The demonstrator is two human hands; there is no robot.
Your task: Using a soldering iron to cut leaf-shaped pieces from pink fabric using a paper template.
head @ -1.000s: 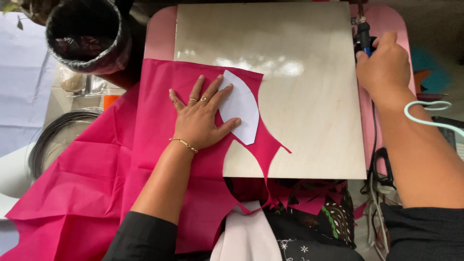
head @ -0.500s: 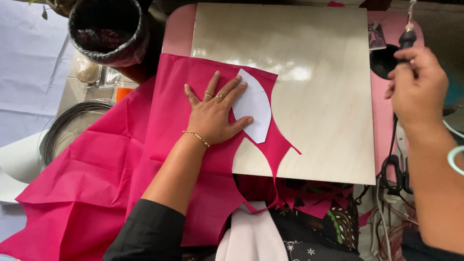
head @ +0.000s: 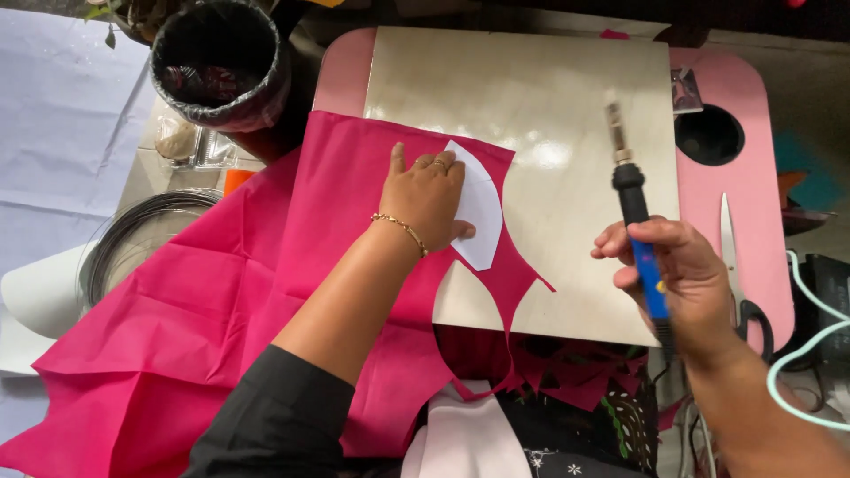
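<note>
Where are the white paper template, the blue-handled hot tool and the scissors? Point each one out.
white paper template [head: 482, 212], head view, on its bare middle right of the left hand's fingers.
blue-handled hot tool [head: 630, 199], head view, on the black shaft above the right hand.
scissors [head: 729, 248], head view, on the blade.

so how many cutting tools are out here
2: a hot knife held in the right hand over the board, and scissors on the pink tray. Others may be hidden.
</note>
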